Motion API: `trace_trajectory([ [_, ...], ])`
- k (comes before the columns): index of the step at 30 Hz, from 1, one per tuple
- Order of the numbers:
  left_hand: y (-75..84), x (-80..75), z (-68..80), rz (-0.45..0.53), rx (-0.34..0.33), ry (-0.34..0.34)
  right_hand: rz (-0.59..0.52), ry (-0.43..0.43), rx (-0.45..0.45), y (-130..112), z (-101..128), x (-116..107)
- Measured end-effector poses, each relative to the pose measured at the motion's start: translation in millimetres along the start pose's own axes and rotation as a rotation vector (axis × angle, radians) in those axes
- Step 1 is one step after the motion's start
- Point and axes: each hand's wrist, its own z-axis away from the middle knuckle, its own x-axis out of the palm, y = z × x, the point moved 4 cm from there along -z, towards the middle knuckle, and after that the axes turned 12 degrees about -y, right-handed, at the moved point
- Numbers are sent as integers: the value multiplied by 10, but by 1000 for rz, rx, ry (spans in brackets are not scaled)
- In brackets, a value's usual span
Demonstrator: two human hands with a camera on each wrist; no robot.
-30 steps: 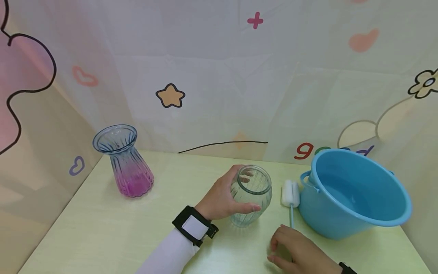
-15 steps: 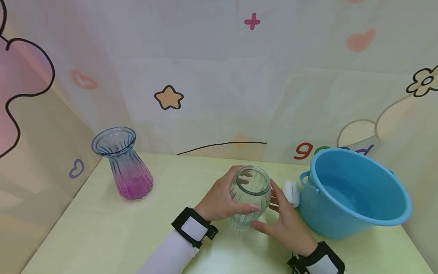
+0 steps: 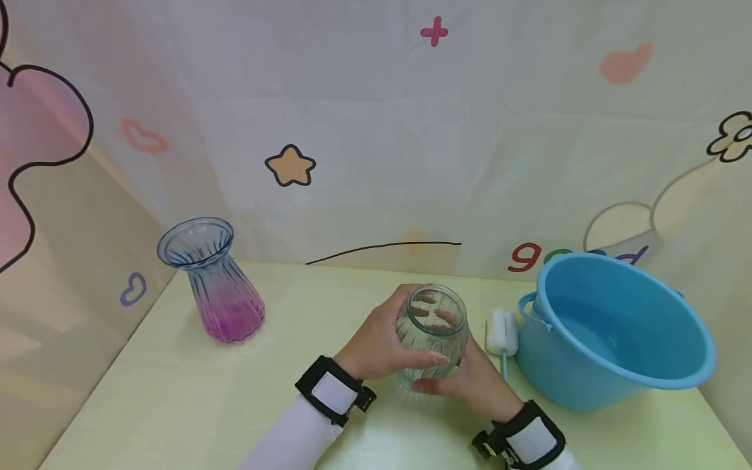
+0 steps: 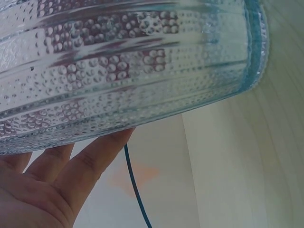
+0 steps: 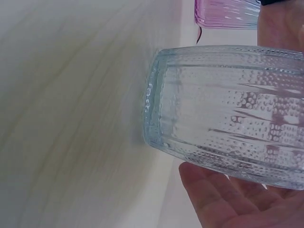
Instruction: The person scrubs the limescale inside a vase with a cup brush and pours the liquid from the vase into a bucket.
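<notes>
You've got a clear glass jar [image 3: 431, 336] with ribbed, dimpled walls, a glossy blue plastic basin [image 3: 617, 333], and a smooth, matt pale wood-grain table [image 3: 176, 391].

Right hand [image 3: 470, 382]: moved from table near lower right of frame onto jar [image 3: 431, 333]; now grips its right side, opposite left hand [image 3: 382, 343].
</notes>
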Motion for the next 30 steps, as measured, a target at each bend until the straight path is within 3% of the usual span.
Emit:
trace_trajectory([
  [16,39,-90,52,24,-19,16,-74,7,-47,1,-125,29],
  [23,98,-31,28,8,-58,91,-62,13,-27,1,-89,-36],
  [30,232,44,4,5,-54,195,-44,28,-14,-69,-43,-112],
])
